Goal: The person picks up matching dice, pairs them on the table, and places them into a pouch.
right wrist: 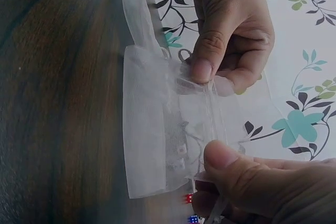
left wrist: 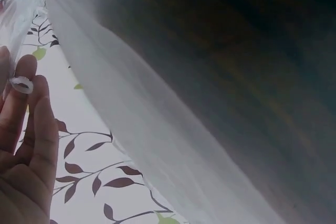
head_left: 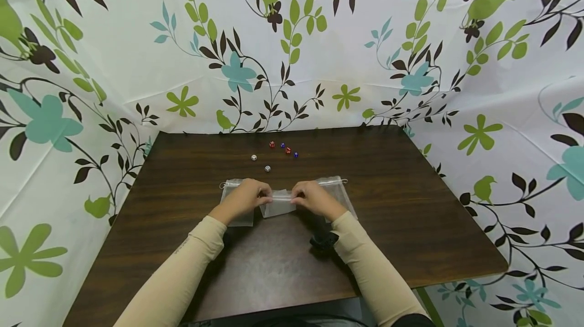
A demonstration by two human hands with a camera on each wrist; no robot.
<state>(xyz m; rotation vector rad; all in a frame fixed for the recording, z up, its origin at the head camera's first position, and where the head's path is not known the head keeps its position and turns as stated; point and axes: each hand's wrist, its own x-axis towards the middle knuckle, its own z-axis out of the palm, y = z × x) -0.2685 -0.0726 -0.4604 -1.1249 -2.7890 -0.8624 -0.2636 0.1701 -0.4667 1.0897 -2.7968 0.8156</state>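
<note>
At centre, the bag (head_left: 276, 208) is showing sheer, fine mesh. The worktop (head_left: 410, 225) is looking like smooth, grained wood, gleaming softly at lower centre. Across the upper frame, creased cloth (head_left: 123, 53) is appearing matt; lower down, the sleeves (head_left: 178, 271) are looking like matt fabric.

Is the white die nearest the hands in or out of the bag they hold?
Out: in the head view, the white die lies on the table, beyond the bag.

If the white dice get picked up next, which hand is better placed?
Probably the left hand: both white dice lie closer to it than to the right hand. Both hands pinch the sheer bag between them, so the right would have to hold it alone.
</note>
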